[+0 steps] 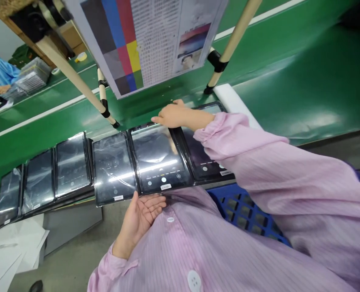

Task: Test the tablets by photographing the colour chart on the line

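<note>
A tablet (160, 152) with a lit camera screen lies in front of me, wrapped in clear film. My left hand (143, 213) is palm up at its lower edge, fingers stretched out and thumb pointing up at the corner. Over its upper right edge is my right hand (174, 115), thumb and fingers apart; whether it touches the tablet I cannot tell. Left of it lies a dark-screened tablet (114, 166) with a small white label. Another tablet (198, 150) on the right is partly hidden by my right sleeve.
More tablets (70, 164) lie along the green bench (76, 129) to the left. A printed colour chart (155, 40) hangs on a pipe frame (234, 36) above. White foam (236, 103) sits at right, a blue crate (243, 209) below. A person in blue (0, 73) works at far left.
</note>
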Tool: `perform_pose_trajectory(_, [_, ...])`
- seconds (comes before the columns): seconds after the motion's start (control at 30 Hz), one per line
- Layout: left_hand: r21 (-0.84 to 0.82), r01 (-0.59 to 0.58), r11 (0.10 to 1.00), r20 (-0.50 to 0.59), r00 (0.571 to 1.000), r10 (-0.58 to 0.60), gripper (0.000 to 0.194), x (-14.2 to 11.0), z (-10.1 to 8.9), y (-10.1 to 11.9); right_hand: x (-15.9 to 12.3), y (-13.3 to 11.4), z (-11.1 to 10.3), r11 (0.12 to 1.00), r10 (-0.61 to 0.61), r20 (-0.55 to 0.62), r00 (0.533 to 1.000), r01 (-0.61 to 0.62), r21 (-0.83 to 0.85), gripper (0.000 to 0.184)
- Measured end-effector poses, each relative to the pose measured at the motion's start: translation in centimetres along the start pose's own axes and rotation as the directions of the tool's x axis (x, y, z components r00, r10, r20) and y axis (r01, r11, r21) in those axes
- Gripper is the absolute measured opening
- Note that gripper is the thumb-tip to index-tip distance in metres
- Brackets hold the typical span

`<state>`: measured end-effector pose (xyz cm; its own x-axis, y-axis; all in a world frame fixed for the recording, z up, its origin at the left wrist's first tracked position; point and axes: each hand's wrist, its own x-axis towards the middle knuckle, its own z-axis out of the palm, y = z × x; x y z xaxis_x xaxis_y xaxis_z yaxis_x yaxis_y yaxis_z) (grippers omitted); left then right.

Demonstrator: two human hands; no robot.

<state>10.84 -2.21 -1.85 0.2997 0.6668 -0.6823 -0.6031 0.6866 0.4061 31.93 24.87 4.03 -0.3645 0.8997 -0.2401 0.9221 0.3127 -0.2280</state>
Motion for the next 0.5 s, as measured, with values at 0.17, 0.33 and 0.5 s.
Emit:
perform_pose_trajectory(0.17, [-0.016,0.014,1.0,-0.005,1.0,-0.014,0.074,-0.2,0.4,0.2,-1.9,-1.0,-0.8,0.98,0.098,-0.035,0.995,-0.09,0.175,0.059])
perform_pose_trajectory(0.33, [0.015,-0.013,1.0,-0.069,0.997,0.014,0.079,0.6,0.0,-0.3,-7.5,-0.4,-0.2,0.518,0.242,-0.195,0.95,0.043,0.854,0.053])
perform_pose_trajectory(0.5, [0.167,-0.111,0.98,-0.027,0.993,0.117,0.068,1.1,-0.3,-2.0,-11.8,-0.4,2.2,0.08,0.34,-0.362,0.868,0.357,0.931,0.052])
